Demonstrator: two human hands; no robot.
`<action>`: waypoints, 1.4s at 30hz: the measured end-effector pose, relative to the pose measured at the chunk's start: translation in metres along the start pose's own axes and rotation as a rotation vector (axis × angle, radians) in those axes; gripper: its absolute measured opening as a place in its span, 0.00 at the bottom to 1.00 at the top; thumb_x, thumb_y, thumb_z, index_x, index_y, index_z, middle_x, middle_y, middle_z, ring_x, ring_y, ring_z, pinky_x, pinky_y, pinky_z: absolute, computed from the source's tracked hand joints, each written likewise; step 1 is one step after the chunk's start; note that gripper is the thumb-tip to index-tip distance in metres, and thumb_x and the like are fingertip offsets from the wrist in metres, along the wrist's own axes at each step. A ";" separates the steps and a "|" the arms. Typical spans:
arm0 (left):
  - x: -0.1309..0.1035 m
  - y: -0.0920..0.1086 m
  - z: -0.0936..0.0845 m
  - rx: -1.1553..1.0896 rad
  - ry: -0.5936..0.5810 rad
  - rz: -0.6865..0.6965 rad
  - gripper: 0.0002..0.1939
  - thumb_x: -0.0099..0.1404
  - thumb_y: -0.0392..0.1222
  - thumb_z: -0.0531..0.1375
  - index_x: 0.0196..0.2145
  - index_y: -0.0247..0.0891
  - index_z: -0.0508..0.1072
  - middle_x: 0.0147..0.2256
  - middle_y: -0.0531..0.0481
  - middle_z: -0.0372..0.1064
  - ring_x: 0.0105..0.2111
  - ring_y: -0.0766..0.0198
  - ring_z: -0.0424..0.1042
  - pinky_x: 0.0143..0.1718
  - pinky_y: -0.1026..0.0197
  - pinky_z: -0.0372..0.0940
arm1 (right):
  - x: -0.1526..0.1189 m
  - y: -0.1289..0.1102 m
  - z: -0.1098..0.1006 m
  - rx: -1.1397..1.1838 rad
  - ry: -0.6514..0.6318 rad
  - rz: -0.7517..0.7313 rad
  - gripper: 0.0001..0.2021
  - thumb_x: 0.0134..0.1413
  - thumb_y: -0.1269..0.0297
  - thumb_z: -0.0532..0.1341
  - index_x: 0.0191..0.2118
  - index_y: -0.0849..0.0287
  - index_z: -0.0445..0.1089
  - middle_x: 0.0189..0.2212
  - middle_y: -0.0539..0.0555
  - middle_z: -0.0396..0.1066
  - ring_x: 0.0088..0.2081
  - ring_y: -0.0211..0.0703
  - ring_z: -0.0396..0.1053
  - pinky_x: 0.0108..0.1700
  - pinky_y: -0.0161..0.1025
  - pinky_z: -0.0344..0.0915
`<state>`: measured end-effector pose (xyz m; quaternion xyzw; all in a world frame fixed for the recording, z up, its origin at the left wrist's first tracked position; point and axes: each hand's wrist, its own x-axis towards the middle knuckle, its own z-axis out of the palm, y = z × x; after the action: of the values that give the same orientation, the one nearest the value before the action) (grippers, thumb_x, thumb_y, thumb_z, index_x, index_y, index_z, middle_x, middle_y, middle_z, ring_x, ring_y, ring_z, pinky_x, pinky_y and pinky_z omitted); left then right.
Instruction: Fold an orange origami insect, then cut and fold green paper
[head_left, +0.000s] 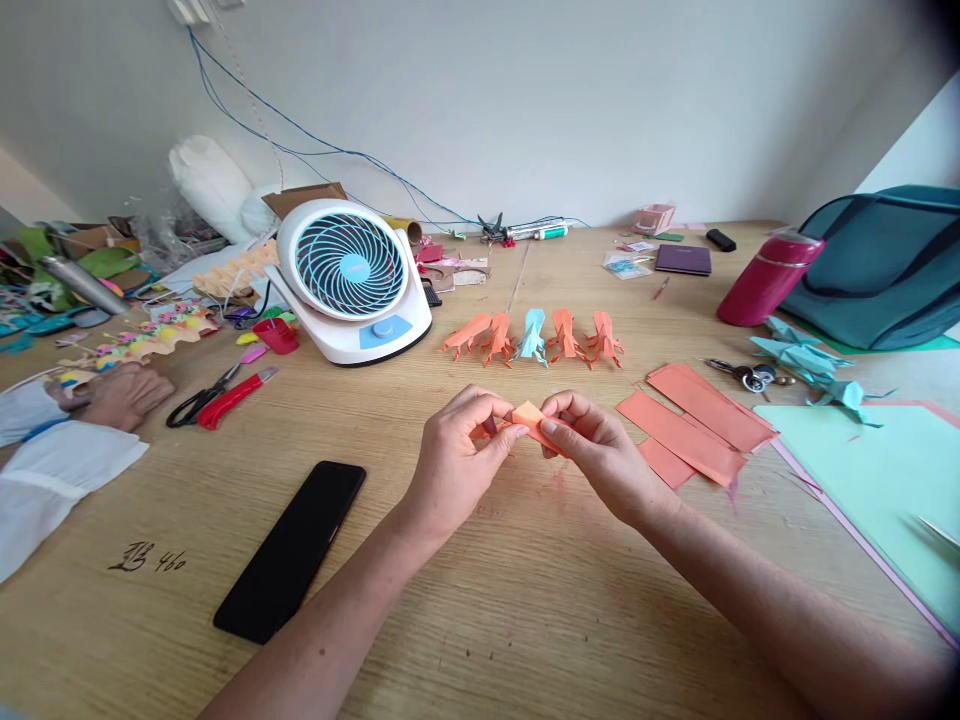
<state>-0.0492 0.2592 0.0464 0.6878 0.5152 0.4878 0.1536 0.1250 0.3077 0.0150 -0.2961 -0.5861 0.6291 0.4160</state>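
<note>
A small folded piece of orange paper (529,416) is held between both hands over the middle of the table. My left hand (459,440) pinches its left side between thumb and fingers. On the other side, the thumb and fingers of my right hand (589,440) grip the right edge. Part of the paper is hidden behind the fingers. Just beyond the hands stands a row of folded paper figures with thin legs, several orange ones (564,334) and a light blue one (533,336). Flat orange paper strips (682,436) lie overlapping near my right wrist.
A white fan (352,280) stands behind. At left are a black phone (291,550), scissors (202,396), a red cutter (236,398) and another person's hand (124,393). At right are keys (752,376), a pink bottle (770,277), a teal bag (889,265), blue paper figures (806,355) and green sheets (862,480).
</note>
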 end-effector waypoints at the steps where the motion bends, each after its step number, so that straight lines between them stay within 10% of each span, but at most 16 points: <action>1: 0.000 0.000 0.000 0.013 -0.003 0.011 0.07 0.63 0.33 0.64 0.28 0.39 0.70 0.31 0.54 0.67 0.30 0.67 0.65 0.35 0.64 0.62 | 0.000 0.000 0.000 -0.012 -0.007 -0.011 0.12 0.56 0.53 0.66 0.37 0.56 0.68 0.31 0.48 0.66 0.31 0.36 0.64 0.36 0.37 0.65; 11: 0.006 0.005 -0.008 -0.340 -0.180 -0.315 0.12 0.68 0.45 0.58 0.30 0.36 0.73 0.26 0.53 0.69 0.27 0.68 0.68 0.30 0.66 0.67 | 0.002 0.006 -0.004 0.031 -0.056 0.025 0.12 0.59 0.53 0.64 0.35 0.56 0.67 0.28 0.47 0.64 0.30 0.36 0.61 0.34 0.36 0.59; 27: 0.001 0.007 -0.006 -0.207 -0.163 -0.223 0.08 0.66 0.41 0.62 0.29 0.38 0.74 0.28 0.53 0.73 0.29 0.66 0.72 0.32 0.65 0.67 | 0.003 0.012 -0.008 0.016 -0.070 -0.034 0.12 0.59 0.52 0.65 0.34 0.55 0.66 0.26 0.46 0.63 0.28 0.36 0.59 0.31 0.36 0.57; 42: -0.006 0.020 -0.005 0.161 -0.078 0.320 0.09 0.64 0.30 0.64 0.37 0.42 0.71 0.34 0.54 0.76 0.37 0.64 0.74 0.42 0.58 0.65 | 0.007 0.009 -0.020 0.018 -0.227 -0.306 0.07 0.57 0.60 0.68 0.34 0.54 0.70 0.34 0.50 0.69 0.38 0.41 0.68 0.43 0.44 0.67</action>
<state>-0.0416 0.2441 0.0600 0.7896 0.4302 0.4359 0.0382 0.1369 0.3242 0.0046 -0.1268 -0.6620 0.5930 0.4405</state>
